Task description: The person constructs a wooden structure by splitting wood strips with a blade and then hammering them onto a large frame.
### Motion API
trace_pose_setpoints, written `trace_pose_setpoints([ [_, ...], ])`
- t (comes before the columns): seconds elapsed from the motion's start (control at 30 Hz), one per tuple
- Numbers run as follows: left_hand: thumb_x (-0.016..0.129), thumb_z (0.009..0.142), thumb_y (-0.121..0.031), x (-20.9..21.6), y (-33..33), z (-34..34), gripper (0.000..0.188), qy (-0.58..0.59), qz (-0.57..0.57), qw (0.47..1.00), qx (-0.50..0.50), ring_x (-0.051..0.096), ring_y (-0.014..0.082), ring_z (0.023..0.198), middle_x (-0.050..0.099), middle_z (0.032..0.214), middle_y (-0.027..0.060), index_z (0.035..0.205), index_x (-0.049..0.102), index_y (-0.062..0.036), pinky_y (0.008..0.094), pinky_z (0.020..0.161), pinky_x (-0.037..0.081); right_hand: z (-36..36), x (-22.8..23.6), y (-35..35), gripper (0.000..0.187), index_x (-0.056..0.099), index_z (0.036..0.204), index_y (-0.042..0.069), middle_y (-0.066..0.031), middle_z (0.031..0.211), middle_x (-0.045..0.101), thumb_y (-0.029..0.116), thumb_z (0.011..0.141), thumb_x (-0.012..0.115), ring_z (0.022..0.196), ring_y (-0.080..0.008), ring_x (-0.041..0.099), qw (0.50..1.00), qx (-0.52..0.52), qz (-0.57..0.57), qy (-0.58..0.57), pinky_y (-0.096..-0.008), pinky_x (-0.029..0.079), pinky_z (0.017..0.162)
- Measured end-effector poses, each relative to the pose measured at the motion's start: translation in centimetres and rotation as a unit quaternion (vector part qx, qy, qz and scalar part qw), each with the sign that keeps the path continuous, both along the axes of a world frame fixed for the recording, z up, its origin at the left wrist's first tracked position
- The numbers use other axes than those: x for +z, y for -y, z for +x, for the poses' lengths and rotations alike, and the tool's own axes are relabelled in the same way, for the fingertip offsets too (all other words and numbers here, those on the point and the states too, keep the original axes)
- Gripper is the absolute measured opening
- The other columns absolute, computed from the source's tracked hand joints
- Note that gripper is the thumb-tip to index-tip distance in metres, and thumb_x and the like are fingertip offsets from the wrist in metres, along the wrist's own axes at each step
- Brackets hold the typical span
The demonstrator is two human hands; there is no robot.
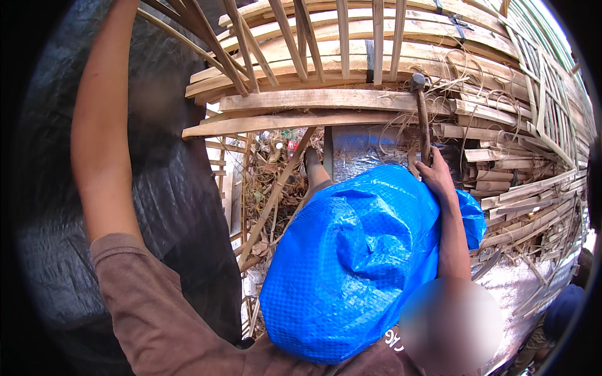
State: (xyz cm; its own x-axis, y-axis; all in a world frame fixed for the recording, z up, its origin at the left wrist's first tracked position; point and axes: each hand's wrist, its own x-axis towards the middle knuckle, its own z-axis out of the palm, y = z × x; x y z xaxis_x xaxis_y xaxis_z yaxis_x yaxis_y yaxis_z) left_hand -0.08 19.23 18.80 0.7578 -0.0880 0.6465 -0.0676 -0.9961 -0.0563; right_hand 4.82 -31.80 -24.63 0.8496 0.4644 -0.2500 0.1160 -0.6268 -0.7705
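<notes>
My right hand is closed round the wooden handle of a hammer. The hammer stands upright, its metal head resting over the ends of pale wooden slats. A crumpled blue woven plastic sheet covers my lap and bulges up against my right forearm. My left arm reaches up along the left side and runs out past the upper edge, so that hand is hidden. Two long split wooden strips lie crosswise beyond the blue sheet, just left of the hammer.
Black plastic sheeting hangs on the left. Upright sticks cross stacked slats at the far side. More split slats and loose fibre lie to the right. My foot is near dry leaves and litter. Another person's blue cap shows lower right.
</notes>
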Motion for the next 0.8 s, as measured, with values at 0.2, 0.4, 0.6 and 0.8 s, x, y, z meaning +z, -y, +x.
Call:
trace_pose_setpoints([
  [0.2,0.075,0.088,-0.033,-2.0,-1.8,0.9,0.046,0.014,-0.08,0.996,-0.025,0.062,0.0172,0.103,0.067,0.112,0.008,0.125,0.067,-0.0071,0.0323,0.091,0.051,0.1,-0.6,0.1,0.052,0.052,0.127,0.003,-0.0252,0.108,0.069,0.023,0.083,0.073,0.104,-0.0395,0.067,1.0,-0.005,-0.005,-0.011,-0.0447,0.051,0.089],
  [0.4,0.069,0.091,-0.034,-4.4,-0.6,3.2,0.044,0.082,0.076,0.988,0.105,0.058,0.0293,0.117,0.064,0.123,0.0125,0.125,0.065,-0.0071,0.0409,0.103,0.044,0.5,-1.4,-0.1,0.047,0.053,0.124,0.003,-0.026,0.106,0.068,0.02,0.084,0.071,0.103,-0.0416,0.066,0.999,-0.002,0.007,-0.035,-0.0456,0.05,0.088],
  [0.6,0.066,0.091,-0.042,-12.6,-1.5,4.1,0.054,0.086,0.105,0.982,0.134,0.036,0.0399,0.138,0.045,0.148,0.0156,0.14,0.054,-0.0206,0.0503,0.115,0.03,0.8,-2.9,0.2,0.045,0.051,0.128,0.003,-0.0161,0.092,0.069,0.014,0.088,0.069,0.073,-0.0213,0.066,1.0,0.025,-0.005,0.014,-0.0371,0.053,0.067],
  [0.8,0.067,0.09,-0.043,-22.0,0.1,4.0,0.062,0.005,0.071,0.987,0.147,0.035,0.0379,0.139,0.039,0.151,0.0135,0.146,0.047,-0.0267,0.0515,0.115,0.031,0.4,-1.0,-0.3,0.05,0.05,0.129,0.004,-0.0265,0.107,0.068,0.02,0.085,0.067,0.104,-0.0431,0.065,0.999,-0.003,-0.014,-0.041,-0.0465,0.05,0.089],
])
